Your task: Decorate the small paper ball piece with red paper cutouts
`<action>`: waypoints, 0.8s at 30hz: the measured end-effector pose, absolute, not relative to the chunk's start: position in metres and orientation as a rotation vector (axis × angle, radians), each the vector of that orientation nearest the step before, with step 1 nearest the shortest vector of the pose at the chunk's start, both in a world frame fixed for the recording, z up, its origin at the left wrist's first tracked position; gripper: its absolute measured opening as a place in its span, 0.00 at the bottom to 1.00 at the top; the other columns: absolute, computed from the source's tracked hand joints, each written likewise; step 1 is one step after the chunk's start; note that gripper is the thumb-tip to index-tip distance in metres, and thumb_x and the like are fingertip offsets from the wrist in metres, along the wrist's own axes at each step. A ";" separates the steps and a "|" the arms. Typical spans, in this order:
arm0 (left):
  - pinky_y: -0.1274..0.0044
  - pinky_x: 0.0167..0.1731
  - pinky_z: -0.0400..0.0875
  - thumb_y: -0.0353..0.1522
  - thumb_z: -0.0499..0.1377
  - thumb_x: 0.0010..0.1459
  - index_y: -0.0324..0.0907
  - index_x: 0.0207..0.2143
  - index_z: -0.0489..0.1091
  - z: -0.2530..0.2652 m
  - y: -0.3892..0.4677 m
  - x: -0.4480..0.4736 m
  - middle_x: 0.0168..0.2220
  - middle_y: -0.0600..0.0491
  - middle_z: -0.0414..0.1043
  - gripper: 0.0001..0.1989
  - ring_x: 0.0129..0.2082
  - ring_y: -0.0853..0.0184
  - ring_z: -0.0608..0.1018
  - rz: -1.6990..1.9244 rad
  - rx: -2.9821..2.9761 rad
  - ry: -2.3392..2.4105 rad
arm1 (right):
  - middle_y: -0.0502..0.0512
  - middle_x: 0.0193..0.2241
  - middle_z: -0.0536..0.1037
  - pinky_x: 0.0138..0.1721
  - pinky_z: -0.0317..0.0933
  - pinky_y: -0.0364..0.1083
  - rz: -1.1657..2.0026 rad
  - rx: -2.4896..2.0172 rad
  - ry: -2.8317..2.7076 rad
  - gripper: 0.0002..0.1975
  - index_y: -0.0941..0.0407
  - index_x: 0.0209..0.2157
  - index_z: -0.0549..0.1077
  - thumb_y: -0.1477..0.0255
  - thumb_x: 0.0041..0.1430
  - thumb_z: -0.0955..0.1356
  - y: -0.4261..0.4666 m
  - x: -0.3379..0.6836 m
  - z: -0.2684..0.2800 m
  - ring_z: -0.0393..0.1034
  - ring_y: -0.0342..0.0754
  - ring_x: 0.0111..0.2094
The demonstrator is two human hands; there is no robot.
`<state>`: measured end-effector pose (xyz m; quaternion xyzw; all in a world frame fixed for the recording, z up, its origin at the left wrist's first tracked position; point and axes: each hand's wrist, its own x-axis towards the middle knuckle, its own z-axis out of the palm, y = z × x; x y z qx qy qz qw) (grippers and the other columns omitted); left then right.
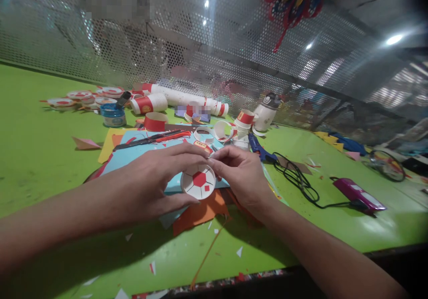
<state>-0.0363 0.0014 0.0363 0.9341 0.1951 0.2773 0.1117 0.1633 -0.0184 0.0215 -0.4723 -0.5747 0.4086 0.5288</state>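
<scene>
A round white paper disc (pixel 190 187), perhaps a cut cup base, bears a red hexagon, dark lines and a small red diamond, like a football. My left hand (pixel 157 174) grips it between the thumb below and the fingers above. At the disc's upper right edge, the thumb and forefinger of my right hand (pixel 245 176) are pinched together; what lies between them is hidden. Beneath both hands are light blue paper (pixel 133 158) and an orange paper scrap (pixel 200 214). Just beyond the fingers lie cut white cup rings (pixel 223 130).
A blue glue gun (pixel 259 147) and a magenta device (pixel 359 195) with a black cable are on the right. Behind stand paper cups (pixel 245 117), a white bottle (pixel 265 115) and a blue jar (pixel 113 114). A cutter (pixel 147 139) lies on the blue paper. Scraps litter the green table (pixel 50 156).
</scene>
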 end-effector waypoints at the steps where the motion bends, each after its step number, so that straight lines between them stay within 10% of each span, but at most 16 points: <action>1: 0.72 0.50 0.70 0.33 0.60 0.57 0.43 0.50 0.67 0.037 0.001 -0.036 0.54 0.47 0.69 0.18 0.52 0.61 0.73 0.814 2.728 0.567 | 0.49 0.21 0.73 0.26 0.61 0.44 0.944 -1.129 -1.404 0.09 0.56 0.24 0.72 0.69 0.47 0.74 -0.019 0.163 0.021 0.66 0.43 0.24; 24: 0.76 0.48 0.73 0.35 0.65 0.50 0.46 0.48 0.71 0.042 0.006 -0.037 0.50 0.54 0.74 0.21 0.49 0.63 0.75 0.567 2.258 0.703 | 0.61 0.30 0.75 0.31 0.62 0.46 -0.181 -0.838 -2.234 0.09 0.64 0.32 0.75 0.80 0.62 0.63 -0.017 0.179 0.024 0.69 0.47 0.31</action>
